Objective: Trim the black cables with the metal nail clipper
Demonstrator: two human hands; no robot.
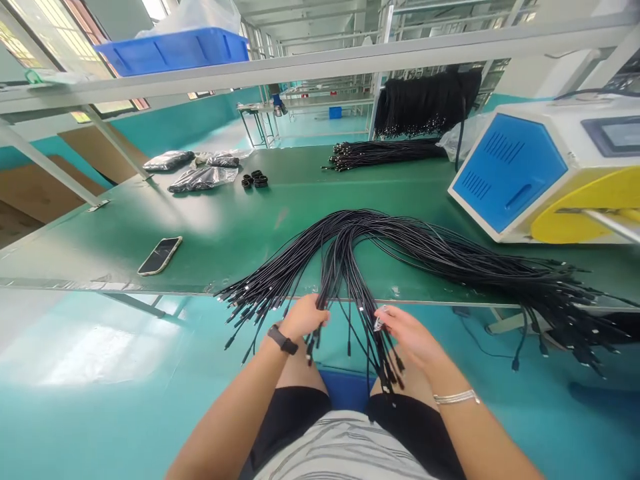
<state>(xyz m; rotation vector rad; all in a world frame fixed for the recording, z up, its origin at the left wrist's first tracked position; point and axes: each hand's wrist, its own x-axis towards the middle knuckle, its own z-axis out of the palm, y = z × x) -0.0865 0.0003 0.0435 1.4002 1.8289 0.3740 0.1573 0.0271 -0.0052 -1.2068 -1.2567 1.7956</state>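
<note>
Left hand point(304, 318): palm down, clamped on a gathered bunch of black cables point(380, 233), forearm angled in from the lower left. Right hand point(407, 337): held apart from the left, fingers curled, a small clear piece point(381, 319) pinched at the fingertips, its kind unclear. The cables are draped ahead of both hands over a green workbench point(240, 233), connector ends hanging below the hands and fanned beyond the right. A smartphone point(160, 256) is placed ahead of the left hand; a blue-and-yellow machine point(520, 173) stands beyond the right.
</note>
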